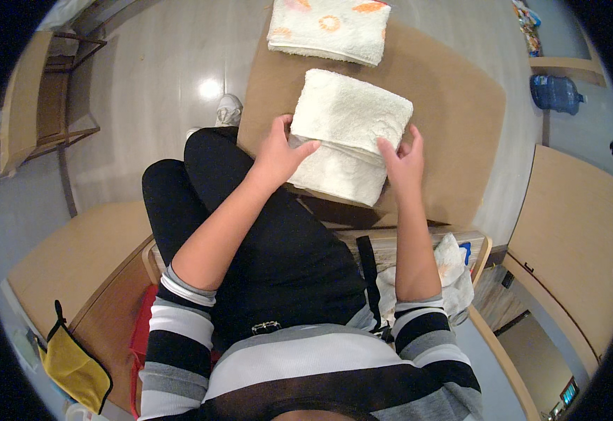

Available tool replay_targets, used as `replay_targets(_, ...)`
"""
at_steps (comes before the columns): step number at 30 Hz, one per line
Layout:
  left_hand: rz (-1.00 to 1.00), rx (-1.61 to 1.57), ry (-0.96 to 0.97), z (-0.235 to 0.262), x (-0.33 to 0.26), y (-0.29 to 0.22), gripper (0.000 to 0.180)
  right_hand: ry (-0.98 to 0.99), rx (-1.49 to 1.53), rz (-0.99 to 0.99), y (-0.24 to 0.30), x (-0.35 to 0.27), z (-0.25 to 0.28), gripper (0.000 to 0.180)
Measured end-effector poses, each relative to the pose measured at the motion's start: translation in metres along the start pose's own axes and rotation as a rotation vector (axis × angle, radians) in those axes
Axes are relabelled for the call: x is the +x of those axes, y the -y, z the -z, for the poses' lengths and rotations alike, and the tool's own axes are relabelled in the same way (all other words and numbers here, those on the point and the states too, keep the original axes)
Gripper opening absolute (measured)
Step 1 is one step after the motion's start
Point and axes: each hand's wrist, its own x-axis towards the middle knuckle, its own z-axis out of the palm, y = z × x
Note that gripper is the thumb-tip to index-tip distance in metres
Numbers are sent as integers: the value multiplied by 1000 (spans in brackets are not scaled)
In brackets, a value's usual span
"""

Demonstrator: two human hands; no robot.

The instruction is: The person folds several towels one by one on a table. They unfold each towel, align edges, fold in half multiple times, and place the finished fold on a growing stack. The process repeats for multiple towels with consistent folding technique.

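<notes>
Cream towel point(352, 133) folded on bench point(461, 105), left hand point(278, 151) pinching fold edge, right hand point(403, 161) half-open against side. Risk imo: loose grip, fold flops open, slides toward lap.

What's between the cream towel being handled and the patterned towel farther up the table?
Only bare brown tabletop separates the folded cream terry towel from the orange-patterned white towel, per the head view.

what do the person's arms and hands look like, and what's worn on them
Both forearms are bare. The sleeves, striped black, white and grey, are pushed up to about the elbows. The left hand and right hand are bare too: no gloves, rings or watch can be seen.
</notes>
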Motion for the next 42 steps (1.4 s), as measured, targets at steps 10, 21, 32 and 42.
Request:
replay_targets(10,51,262,94,5,-24,-18,78,0,137,-57,-18,-34,9,71)
replay_targets(21,-114,592,16,11,-45,-28,33,-111,-344,297,-8,-48,2,56)
replay_targets(32,-349,840,122,2,-53,-25,36,-34,-177,43,-18,-56,16,45)
replay_targets(42,-563,875,-6,7,-67,-17,12,143,339,-294,-12,-73,16,60)
